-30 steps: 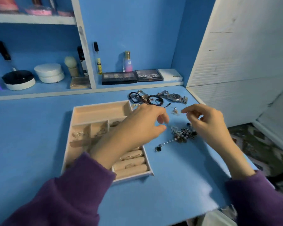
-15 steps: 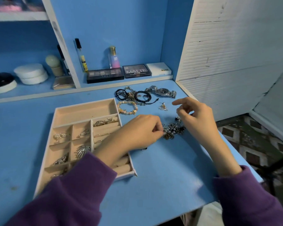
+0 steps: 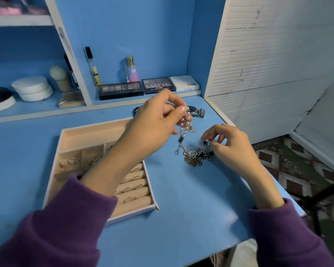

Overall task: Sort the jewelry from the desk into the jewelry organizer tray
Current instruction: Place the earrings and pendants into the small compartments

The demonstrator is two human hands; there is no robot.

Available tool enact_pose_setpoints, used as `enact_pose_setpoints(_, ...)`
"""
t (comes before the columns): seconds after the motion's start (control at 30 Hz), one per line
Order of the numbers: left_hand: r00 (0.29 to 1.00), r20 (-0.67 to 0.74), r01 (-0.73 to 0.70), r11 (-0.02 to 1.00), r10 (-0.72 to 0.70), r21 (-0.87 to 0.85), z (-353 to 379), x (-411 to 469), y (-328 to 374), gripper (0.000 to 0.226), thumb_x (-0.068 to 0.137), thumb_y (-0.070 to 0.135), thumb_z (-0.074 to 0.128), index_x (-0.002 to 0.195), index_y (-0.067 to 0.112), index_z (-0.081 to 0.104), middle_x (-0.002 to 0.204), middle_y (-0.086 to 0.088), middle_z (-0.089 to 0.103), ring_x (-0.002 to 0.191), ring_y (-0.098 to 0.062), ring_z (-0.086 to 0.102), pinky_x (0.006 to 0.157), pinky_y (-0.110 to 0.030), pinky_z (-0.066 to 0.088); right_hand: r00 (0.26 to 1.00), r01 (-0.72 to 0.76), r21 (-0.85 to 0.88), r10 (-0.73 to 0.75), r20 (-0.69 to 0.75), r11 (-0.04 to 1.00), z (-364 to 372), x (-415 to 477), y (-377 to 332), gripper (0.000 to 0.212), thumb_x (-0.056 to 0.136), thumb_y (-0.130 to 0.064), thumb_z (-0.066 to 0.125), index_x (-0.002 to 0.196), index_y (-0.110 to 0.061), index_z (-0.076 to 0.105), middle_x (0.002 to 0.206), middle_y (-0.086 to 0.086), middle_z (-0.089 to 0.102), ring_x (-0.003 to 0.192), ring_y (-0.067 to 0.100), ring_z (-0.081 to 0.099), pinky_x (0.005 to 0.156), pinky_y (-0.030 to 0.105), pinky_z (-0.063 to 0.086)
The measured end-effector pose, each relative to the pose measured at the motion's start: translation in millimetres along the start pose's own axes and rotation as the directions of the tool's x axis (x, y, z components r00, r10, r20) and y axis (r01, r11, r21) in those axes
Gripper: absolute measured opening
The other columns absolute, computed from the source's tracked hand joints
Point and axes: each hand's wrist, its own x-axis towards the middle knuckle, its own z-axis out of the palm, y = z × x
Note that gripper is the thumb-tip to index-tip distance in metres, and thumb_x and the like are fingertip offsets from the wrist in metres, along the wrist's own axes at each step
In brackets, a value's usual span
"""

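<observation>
Head view. Your left hand [image 3: 158, 120] is raised above the blue desk [image 3: 181, 209], its thumb and fingertips pressed together on a pearl-bead chain with a silver clasp [image 3: 183, 132]. The chain hangs down from the pinch; its lower end, with the clasp, reaches the tangled heap of silver, gold and black jewelry [image 3: 198, 156] lying on the desk just right of the tray. Whether the chain is free of that heap cannot be told.

Your right hand [image 3: 229, 143] sits low, at the right edge of the same heap. Its fingers are curled and its thumb and forefinger close on a small dark-and-silver piece at the heap's far-right corner; the exact contact is too small to confirm.

The cream compartmented jewelry organizer tray [image 3: 69, 132] rests on the desk to the left, partly under your left forearm. Rings sit in its padded slots at the near right; small pieces lie in the square compartments at its left; the long far compartment shows bare.

A silver metal-link wristwatch [image 3: 196, 110] lies on the desk beyond your left hand, partly hidden by it.

On the far ledge stand two eyeshadow palettes [image 3: 139, 87] and a small perfume bottle [image 3: 131, 71].
</observation>
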Motion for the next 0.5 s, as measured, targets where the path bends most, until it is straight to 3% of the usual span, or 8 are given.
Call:
enact_pose_setpoints(0.07, 1.0, -0.009, 0.004, 1.0, -0.004, -0.003, -3.9, -0.8, 3.2, 0.005, 0.094, 0.016, 0.048, 0.093, 0.014, 0.052, 0.087, 0.002, 0.072, 0.079, -0.012, 0.067, 0.067, -0.025, 0.054, 0.993, 0.014, -0.056, -0.008, 0.115, 0.998, 0.4, -0.2, 2.5, 0.027, 0.074, -0.005, 0.053, 0.085, -0.027, 0.064, 0.084, -0.007, 0.054, 0.08, 0.011, 0.044, 0.071, 0.027, 0.04)
enact_pose_setpoints(0.17, 1.0, -0.007, 0.007, 1.0, -0.007, 0.003, -7.7, -2.5, 4.7, 0.006, 0.094, 0.017, 0.048, 0.093, 0.014, 0.052, 0.086, 0.002, 0.072, 0.081, -0.012, 0.067, 0.067, -0.027, 0.055, 0.976, 0.038, -0.096, -0.017, 0.215, 0.995, 0.9, -0.8, 3.2, 0.026, 0.072, -0.011, 0.057, 0.088, -0.032, 0.06, 0.084, -0.008, 0.052, 0.085, 0.014, 0.044, 0.074, 0.032, 0.042)
enact_pose_setpoints(0.5, 1.0, -0.009, 0.03, 1.0, -0.03, 0.006, -7.6, -5.1, -2.5, 0.005, 0.093, 0.016, 0.049, 0.089, 0.017, 0.052, 0.084, 0.002, 0.072, 0.08, -0.014, 0.068, 0.067, -0.027, 0.055, 0.988, 0.078, -0.001, -0.077, 0.135, 0.997, 3.9, -1.0, 0.4, 0.016, 0.075, -0.006, 0.065, 0.07, -0.022, 0.063, 0.067, -0.006, 0.062, 0.062, 0.007, 0.054, 0.059, 0.018, 0.044)
